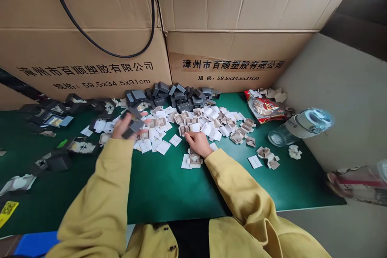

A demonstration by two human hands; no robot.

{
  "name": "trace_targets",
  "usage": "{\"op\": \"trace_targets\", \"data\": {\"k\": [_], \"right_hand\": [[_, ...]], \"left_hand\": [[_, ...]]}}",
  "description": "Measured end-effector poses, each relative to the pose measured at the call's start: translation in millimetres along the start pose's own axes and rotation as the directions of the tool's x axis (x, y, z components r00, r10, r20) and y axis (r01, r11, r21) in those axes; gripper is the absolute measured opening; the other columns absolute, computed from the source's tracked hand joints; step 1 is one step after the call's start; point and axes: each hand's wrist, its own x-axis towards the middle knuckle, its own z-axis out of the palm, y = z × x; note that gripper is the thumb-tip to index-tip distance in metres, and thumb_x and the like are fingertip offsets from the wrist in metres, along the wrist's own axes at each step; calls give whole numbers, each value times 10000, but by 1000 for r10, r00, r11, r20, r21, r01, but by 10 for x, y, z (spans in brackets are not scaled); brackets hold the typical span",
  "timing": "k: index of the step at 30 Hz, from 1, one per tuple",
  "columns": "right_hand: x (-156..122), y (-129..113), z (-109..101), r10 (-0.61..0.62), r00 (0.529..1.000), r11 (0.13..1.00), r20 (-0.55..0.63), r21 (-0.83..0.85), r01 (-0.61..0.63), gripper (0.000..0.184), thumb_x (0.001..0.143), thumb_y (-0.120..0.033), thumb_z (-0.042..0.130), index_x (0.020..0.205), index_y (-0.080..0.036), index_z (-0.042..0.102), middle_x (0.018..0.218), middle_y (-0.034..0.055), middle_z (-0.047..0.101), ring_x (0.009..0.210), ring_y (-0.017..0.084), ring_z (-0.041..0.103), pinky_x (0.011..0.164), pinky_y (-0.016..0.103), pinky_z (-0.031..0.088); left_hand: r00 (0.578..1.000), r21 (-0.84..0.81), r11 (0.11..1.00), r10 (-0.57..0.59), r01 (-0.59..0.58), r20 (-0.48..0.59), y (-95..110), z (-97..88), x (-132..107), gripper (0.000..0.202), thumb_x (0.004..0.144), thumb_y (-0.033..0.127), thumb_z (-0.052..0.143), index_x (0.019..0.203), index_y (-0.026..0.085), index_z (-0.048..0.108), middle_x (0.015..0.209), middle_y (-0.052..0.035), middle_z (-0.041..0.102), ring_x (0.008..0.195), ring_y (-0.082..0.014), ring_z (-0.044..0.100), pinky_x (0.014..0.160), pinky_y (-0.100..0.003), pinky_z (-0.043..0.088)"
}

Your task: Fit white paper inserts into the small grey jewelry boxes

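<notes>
My left hand [121, 126] is closed around a small dark grey box [133, 123], held above the left end of a pile of white cards [163, 147] and folded cardboard inserts [216, 119]. Its far fingers blur behind the box. My right hand [198, 143] rests at the near side of the pile, fingers curled, thumb and forefinger together at an insert's edge. Whether anything is pinched there I cannot tell. Just under that hand lies another cardboard insert [195, 160] with a white card beside it. Dark boxes [178, 96] are heaped behind the pile.
More dark boxes [59, 161], some opened, lie along the left of the green table [169, 197]. On the right are a red snack bag [266, 109], a clear plastic bottle [302, 127] and crumpled paper [294, 152]. Large cartons [236, 44] wall off the back; a black cable [121, 55] hangs there.
</notes>
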Motion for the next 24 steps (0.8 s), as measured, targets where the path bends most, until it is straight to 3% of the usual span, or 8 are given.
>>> {"op": "trace_targets", "data": {"k": [3, 6, 12, 14, 17, 20, 24], "right_hand": [[-18, -3, -14, -6, 1000, 998, 0, 70, 5, 428, 908, -364, 334, 604, -173, 567, 540, 9, 578, 531, 107, 510, 560, 209, 317], [-29, -1, -27, -14, 1000, 996, 4, 91, 14, 414, 908, -357, 339, 607, -174, 558, 538, 8, 578, 531, 109, 515, 564, 208, 326], [5, -109, -101, -90, 995, 996, 31, 31, 89, 377, 911, -343, 345, 650, -181, 564, 603, 18, 573, 571, 122, 511, 572, 227, 328], [41, -244, -82, -170, 985, 985, 31, -5, 170, 345, 909, -347, 356, 718, -180, 591, 702, 42, 589, 675, 143, 528, 628, 242, 352], [93, -506, 53, -260, 957, 952, 130, -129, 277, 253, 877, -347, 437, 834, -182, 624, 840, 78, 595, 887, 203, 505, 738, 292, 376], [123, -714, 235, -109, 981, 935, 162, -320, 156, 187, 816, -318, 537, 884, -169, 627, 953, 103, 580, 954, 246, 467, 759, 346, 383], [140, -745, 276, -75, 980, 944, 183, -304, 129, 181, 848, -191, 429, 887, -185, 606, 927, 82, 594, 912, 220, 489, 720, 319, 386]], "left_hand": [[984, -38, 984, -175, 176, 22, -254, 277, -227, 359, 766, 441, 562, 1005, 174, 536, 998, -113, 652, 758, -240, 661, 410, -253, 520], [970, -59, 969, -242, 240, -29, -411, 388, -316, 338, 737, 405, 601, 960, 152, 571, 968, -124, 660, 744, -243, 666, 414, -256, 527], [972, -31, 979, -205, 203, -113, -501, 330, -263, 368, 676, 359, 668, 953, 140, 566, 1005, -132, 651, 823, -279, 657, 470, -282, 544], [979, -42, 984, -177, 174, -97, -484, 330, -264, 372, 678, 373, 658, 951, 134, 577, 1047, -143, 637, 873, -301, 646, 487, -292, 548], [989, -72, 990, -127, 122, -76, -444, 354, -297, 396, 701, 421, 618, 970, 133, 587, 1053, -143, 638, 885, -304, 644, 533, -302, 558], [992, -84, 991, -113, 108, -61, -417, 365, -331, 425, 732, 479, 560, 973, 130, 589, 1023, -147, 648, 865, -303, 649, 559, -318, 563], [990, -116, 985, -135, 131, -28, -430, 353, -344, 468, 745, 451, 561, 1106, 156, 522, 978, -134, 662, 891, -301, 641, 614, -371, 564]]}}
